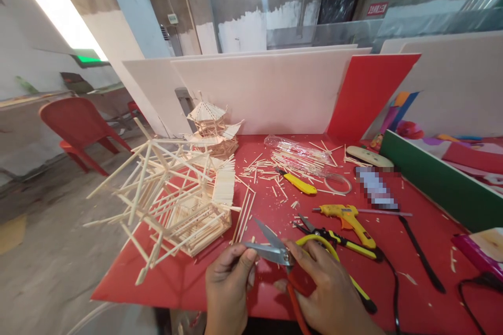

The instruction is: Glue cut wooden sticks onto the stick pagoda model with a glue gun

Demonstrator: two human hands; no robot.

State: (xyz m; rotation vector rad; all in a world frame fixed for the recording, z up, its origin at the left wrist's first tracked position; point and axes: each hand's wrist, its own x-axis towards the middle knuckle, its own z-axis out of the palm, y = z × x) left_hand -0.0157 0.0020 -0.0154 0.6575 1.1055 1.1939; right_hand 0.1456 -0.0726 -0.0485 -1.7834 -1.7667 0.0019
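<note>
Scissors (286, 257) with pointy metal blades and red handles are open above the smooth red table (184, 283), my right hand (328, 285) wrapped around them. My left hand (228, 283) has thumb and finger bent close at one blade's tip; I can't tell what they pinch. Nearby stands a spiky wooden stick frame (196, 229).

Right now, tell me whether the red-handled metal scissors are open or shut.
Open: the scissors in the right hand show two silver blades spread apart in a V.
</note>
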